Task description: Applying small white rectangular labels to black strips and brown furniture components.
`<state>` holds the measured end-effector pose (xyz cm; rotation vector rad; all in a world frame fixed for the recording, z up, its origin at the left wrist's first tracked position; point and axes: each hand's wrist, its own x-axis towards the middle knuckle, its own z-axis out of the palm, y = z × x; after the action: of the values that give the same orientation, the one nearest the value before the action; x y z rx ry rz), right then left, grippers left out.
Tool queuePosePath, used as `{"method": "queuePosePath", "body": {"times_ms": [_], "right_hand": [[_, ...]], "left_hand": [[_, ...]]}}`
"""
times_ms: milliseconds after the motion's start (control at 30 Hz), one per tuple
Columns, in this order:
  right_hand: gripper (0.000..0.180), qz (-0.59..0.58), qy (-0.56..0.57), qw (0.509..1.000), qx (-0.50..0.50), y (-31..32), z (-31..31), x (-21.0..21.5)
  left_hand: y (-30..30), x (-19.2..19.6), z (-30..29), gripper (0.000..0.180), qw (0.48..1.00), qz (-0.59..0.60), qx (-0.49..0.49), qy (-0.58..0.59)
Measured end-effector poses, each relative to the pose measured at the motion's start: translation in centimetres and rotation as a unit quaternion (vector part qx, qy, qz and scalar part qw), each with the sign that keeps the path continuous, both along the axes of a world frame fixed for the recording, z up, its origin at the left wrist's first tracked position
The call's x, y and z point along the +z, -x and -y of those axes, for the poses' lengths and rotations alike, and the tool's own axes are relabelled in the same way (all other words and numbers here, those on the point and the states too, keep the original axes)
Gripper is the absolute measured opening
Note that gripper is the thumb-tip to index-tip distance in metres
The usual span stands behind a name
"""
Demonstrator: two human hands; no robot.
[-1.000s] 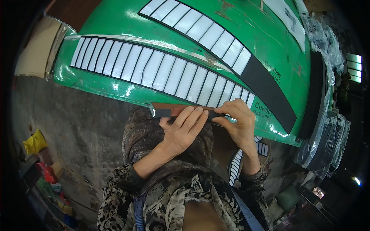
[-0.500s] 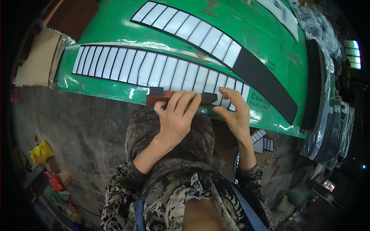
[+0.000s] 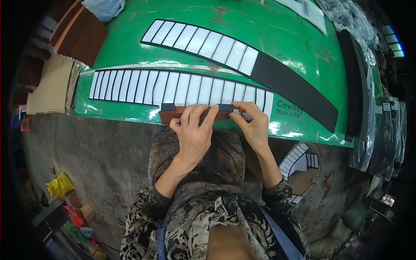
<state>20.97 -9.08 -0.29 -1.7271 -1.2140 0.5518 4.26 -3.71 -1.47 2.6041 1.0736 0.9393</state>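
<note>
A reddish-brown bar (image 3: 171, 117) lies at the near edge of the green tabletop (image 3: 123, 113), in front of my body. Along its upper face runs a dark pad at the left end (image 3: 167, 106) and a black piece (image 3: 224, 107) at the right. My left hand (image 3: 193, 132) is closed around the bar's middle, fingertips over the top. At the right end, my right hand (image 3: 255, 125) pinches the black piece between thumb and index finger. Just beyond the bar lies a curved black strip with white rectangular patches (image 3: 182, 89).
A second curved strip (image 3: 294, 84), partly bare black, lies farther back. Brown panels (image 3: 80, 32) and cardboard (image 3: 50, 89) stand at the left. Plastic-wrapped dark pieces (image 3: 385, 134) line the right side. A round container (image 3: 310, 177) holding white-patched pieces sits below the table's right part.
My right thumb and index finger, apart before, have come together at the bar's right end. My left hand keeps its hold on the bar. The whole view has shifted slightly.
</note>
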Motion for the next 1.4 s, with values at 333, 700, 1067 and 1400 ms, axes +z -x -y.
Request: {"method": "queuePosePath", "body": {"times_ms": [333, 700, 1067, 1400], "right_hand": [[0.026, 0.003, -0.038, 0.999, -0.023, 0.6, 0.3, -0.6], [0.031, 0.043, -0.04, 0.998, -0.039, 1.8, 0.9, -1.0], [0.03, -0.088, -0.005, 0.995, -0.041, 1.8, 0.7, -0.6], [0.024, -0.176, 0.01, 0.984, -0.025, 1.1, 0.8, -0.9]], "left_hand": [[0.1, 0.3, 0.3, 0.05, 0.999, 0.001, -0.005, 0.033], [-0.2, 0.6, 1.2, 0.045, 0.999, -0.002, -0.003, 0.048], [-0.1, 0.2, 1.1, 0.053, 1.0, -0.016, 0.003, 0.007], [-0.1, -0.1, 1.2, 0.05, 1.0, -0.01, 0.002, 0.009]]}}
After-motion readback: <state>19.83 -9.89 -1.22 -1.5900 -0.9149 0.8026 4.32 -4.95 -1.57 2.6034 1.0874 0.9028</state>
